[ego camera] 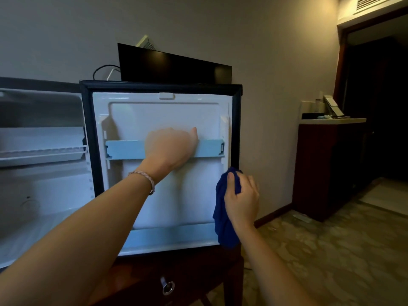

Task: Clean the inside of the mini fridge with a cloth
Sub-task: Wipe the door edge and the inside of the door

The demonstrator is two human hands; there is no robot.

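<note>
The mini fridge (33, 151) stands open on the left, its white interior with a wire shelf (44, 151) in view, and its door (163, 173) is swung fully out so that the pale inner liner faces the camera, framed by a dark gasket. Across the middle of the liner runs a light blue rail (123, 149); a second blue shelf edge (172, 236) lies along the bottom.

The left hand (171, 149) reaches up to the blue rail and lies over its middle part — the thumb points upward against the liner, while the fingers are hidden behind the hand, so I cannot tell whether they curl round the rail or only press on it. A braided bracelet (144, 178) circles that wrist.

The right hand (241, 198) is at the door's right edge, fingers curled round a dark blue cloth (223, 219), which hangs bunched from the grasp, just beside the gasket.

A dark screen (174, 67) stands behind the fridge top, and the fridge sits on a dark wooden cabinet (176, 281) with a ring pull
</note>
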